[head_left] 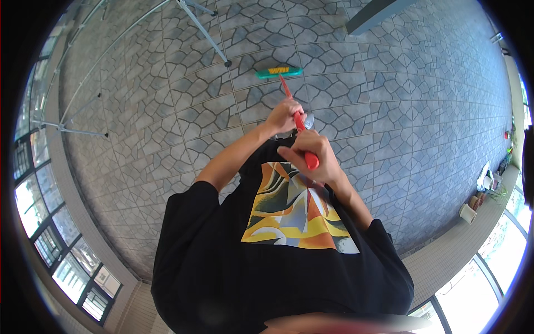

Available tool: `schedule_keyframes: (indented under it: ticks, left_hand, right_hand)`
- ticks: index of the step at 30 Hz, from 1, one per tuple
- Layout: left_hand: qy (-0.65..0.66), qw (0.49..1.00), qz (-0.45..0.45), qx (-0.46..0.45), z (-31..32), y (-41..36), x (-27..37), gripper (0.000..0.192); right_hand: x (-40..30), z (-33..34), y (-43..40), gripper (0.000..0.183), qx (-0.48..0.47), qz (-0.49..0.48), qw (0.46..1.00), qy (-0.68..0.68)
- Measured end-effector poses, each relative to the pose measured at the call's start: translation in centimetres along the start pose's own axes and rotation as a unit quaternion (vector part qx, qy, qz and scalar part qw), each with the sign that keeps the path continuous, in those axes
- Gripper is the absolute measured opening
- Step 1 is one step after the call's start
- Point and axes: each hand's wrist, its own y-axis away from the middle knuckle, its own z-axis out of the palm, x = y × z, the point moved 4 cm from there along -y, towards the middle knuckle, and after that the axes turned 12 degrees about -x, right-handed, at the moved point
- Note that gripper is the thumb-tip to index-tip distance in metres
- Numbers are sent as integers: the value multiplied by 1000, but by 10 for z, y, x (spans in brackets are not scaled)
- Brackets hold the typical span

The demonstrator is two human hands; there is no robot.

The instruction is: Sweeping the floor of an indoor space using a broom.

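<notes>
A long red handle (285, 87) runs from my hands down to a green broom head (278, 73) with a yellow middle part, which lies on the stone-patterned tile floor (333, 83). My left hand (288, 115) is closed around the handle lower down, nearer the broom head. Close to the handle's top end, my right hand (315, 154) grips it, with the rounded red tip showing beside the palm. A shoe is partly visible behind the handle, below my left hand.
A metal tubular frame (204, 35) stands on the floor at upper left, its feet on the tiles. A grey post (371, 16) rises at the top. Flower pots (467, 213) and plants line the right wall. Windows (50, 200) run along the left wall.
</notes>
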Motion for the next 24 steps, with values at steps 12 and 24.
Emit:
schedule_keyframes:
  ticks: [12,24]
  left_hand:
    - [-201,974,65,77,-56,21,54,28]
    - [-88,986,-135,39,-41,39,-48,24]
  right_hand:
    - [-56,6,-2,33,-185,-146,971,31]
    - [35,44,-39,35,-19,-141,990,2]
